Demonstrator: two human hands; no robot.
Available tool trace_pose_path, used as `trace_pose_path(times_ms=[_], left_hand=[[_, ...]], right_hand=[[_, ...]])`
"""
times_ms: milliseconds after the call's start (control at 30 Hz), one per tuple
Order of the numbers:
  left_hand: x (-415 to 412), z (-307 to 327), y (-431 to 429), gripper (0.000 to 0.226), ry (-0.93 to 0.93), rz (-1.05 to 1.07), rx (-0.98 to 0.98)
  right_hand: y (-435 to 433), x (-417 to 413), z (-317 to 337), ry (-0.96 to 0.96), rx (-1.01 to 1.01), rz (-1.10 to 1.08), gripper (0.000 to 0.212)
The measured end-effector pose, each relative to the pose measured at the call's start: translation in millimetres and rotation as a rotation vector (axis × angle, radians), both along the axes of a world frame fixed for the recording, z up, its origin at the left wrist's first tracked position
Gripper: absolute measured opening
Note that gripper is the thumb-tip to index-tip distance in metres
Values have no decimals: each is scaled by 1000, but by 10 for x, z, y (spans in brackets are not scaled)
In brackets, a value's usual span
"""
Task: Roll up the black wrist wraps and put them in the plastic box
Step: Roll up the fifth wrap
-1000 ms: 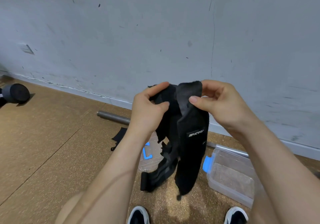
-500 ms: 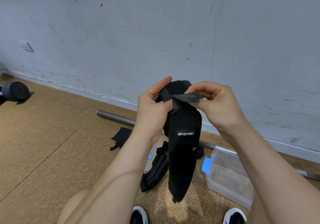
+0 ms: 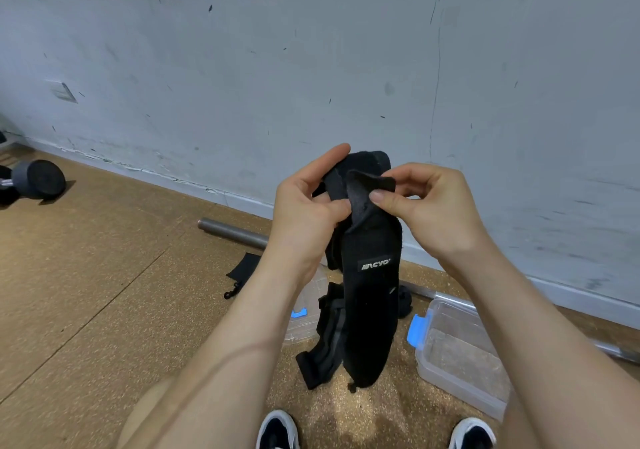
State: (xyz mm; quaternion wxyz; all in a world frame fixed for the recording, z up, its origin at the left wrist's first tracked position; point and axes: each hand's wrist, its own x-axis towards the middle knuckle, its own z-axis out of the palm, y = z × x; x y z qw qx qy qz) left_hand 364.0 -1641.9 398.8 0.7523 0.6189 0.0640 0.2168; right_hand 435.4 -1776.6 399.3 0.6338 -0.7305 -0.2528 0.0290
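A black wrist wrap [image 3: 372, 296] with a small white logo hangs in the air in front of me, its top end folded over. My left hand [image 3: 308, 206] pinches the wrap's upper left part. My right hand [image 3: 426, 202] pinches the folded top edge between thumb and forefinger. A second black wrap [image 3: 323, 348] lies on the floor just behind and below the hanging one. The clear plastic box [image 3: 460, 355] with a blue clip stands open on the floor at the lower right, with nothing black visible inside.
The box's clear lid [image 3: 304, 313] with a blue clip lies on the floor behind my left forearm. A small black pouch [image 3: 244, 268] lies left of it. A steel barbell [image 3: 232, 232] runs along the wall. A dumbbell [image 3: 34, 180] sits far left. My shoes [image 3: 277, 429] are at the bottom.
The top end of the wrap has been folded down over itself and both hands have shifted slightly on it; the hanging tail now sits a little higher.
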Motion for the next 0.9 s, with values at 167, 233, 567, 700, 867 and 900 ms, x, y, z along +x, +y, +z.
trace_pose_path(times_ms=[167, 233, 567, 700, 867, 900], left_hand=[[-15, 21, 18, 71, -12, -43, 53], [-20, 21, 24, 66, -33, -57, 57], [11, 5, -69, 57, 15, 126, 94], [-3, 8, -61, 64, 14, 122, 95], [2, 2, -67, 58, 3, 79, 78], [12, 0, -88, 47, 15, 108, 51]], right_hand=[[16, 49, -62, -22, -49, -72, 20], [26, 42, -70, -34, -67, -89, 27], [118, -28, -100, -53, -71, -213, 22], [77, -15, -68, 251, 51, -92, 26], [115, -101, -71, 259, 166, 49, 5], [147, -115, -90, 198, 155, 14, 4]])
